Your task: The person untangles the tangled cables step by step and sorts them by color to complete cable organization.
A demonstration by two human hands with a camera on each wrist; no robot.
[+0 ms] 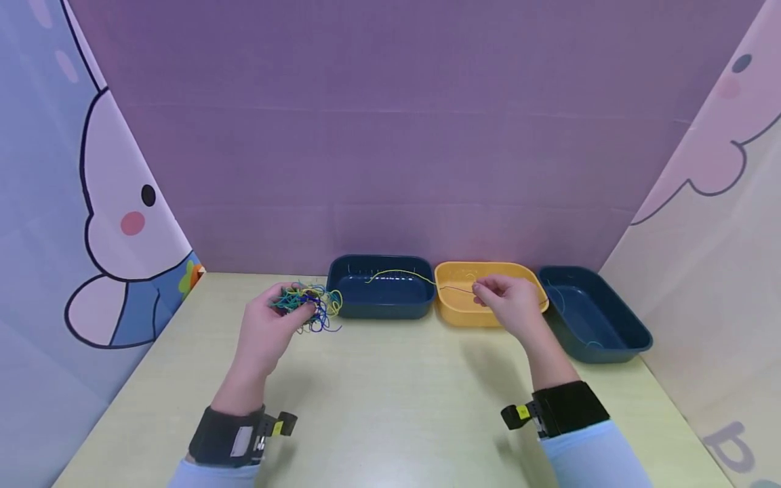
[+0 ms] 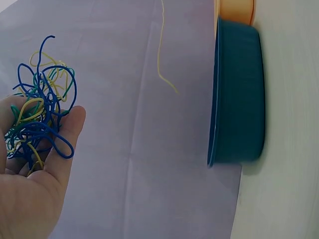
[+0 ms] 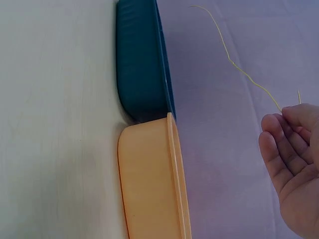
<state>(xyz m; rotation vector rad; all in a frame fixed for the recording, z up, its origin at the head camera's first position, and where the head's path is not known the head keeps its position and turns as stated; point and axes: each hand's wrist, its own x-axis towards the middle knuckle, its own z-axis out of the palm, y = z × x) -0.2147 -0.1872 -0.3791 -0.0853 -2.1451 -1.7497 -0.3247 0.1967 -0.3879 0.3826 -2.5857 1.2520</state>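
My left hand (image 1: 266, 329) holds a loose tangle of thin blue, teal-green and yellow wires (image 2: 47, 112) between thumb and fingers. Loops of it stick out past the fingertips. On the other side, my right hand (image 1: 511, 303) pinches one long yellow wire (image 3: 247, 78) between thumb and forefinger. That wire reaches out leftward, slightly bent, over the yellow bin (image 1: 472, 317) and the left dark blue bin (image 1: 381, 311). A short end of it pokes up behind the thumb in the right wrist view. The right hand is above the yellow bin, overlapping its right side.
Another dark blue bin (image 1: 610, 354) stands angled at the right, with thin teal wires (image 1: 593, 343) in it. All three bins line the back of the pale table (image 1: 378, 400). A purple cloth (image 1: 390, 135) rises behind them, with printed cloth panels at both sides.
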